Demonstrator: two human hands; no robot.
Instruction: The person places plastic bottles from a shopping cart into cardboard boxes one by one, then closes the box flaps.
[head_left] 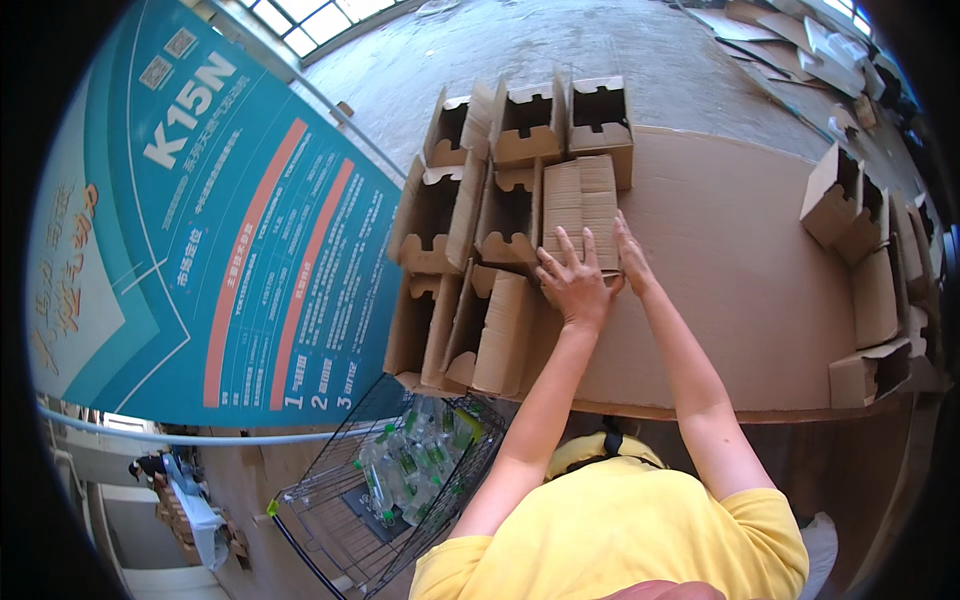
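A large teal banner [200,230] with orange stripes and pale lettering hangs along the left wall, beside a wide brown cardboard sheet [740,290] that serves as the work surface and bears the rows of open-topped folded cartons [470,210], with more cartons [870,270] grouped at its right edge. The step in hand looks like pressing a flat ribbed carton blank [581,205] into place among the set-up cartons, so the next move probably calls for folding it up square. The left hand [574,282] lies spread flat on the blank's near edge, the right hand [630,255] presses edge-on against its right side with fingers together, and below the sheet a wire basket [330,500] holds small clear bottles [410,470] with green labels.
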